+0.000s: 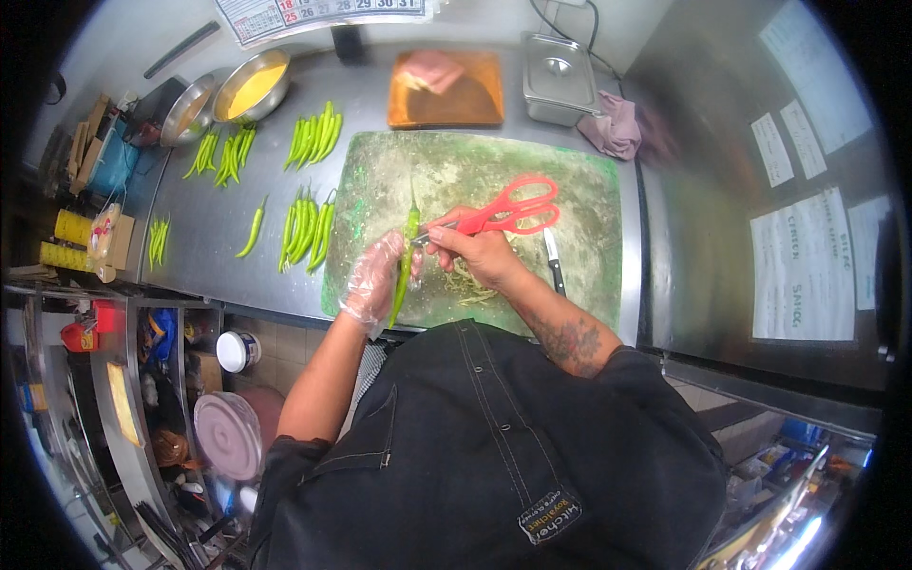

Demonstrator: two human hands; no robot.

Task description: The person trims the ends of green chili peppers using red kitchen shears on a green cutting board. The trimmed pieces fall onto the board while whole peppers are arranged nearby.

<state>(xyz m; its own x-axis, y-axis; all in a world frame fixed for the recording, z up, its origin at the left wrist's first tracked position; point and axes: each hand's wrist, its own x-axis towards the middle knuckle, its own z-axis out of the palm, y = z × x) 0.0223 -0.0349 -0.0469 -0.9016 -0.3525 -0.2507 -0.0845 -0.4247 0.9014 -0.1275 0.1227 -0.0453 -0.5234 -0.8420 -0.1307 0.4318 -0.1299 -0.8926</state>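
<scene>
My left hand [377,274], in a clear plastic glove, grips a long green chili pepper [404,278] with its stem pointing away from me. Bare, my right hand [476,253] holds red-handled scissors [509,206] by the blade end, the handle loops sticking out past the hand. The metal tip touches the chili near its upper part. Both hands are above a worn green cutting board [570,167]. Pale seed and pith scraps [470,288] lie beneath my right hand. To its right rests a small black-handled paring knife [554,263].
Groups of green chilies [303,231] lie left of the board on the steel table [206,235]. Behind them is a metal bowl of yellow mixture [256,89]. An orange-brown tray [456,107], a lidded steel pan [559,78] and a cloth [613,128] stand at the back.
</scene>
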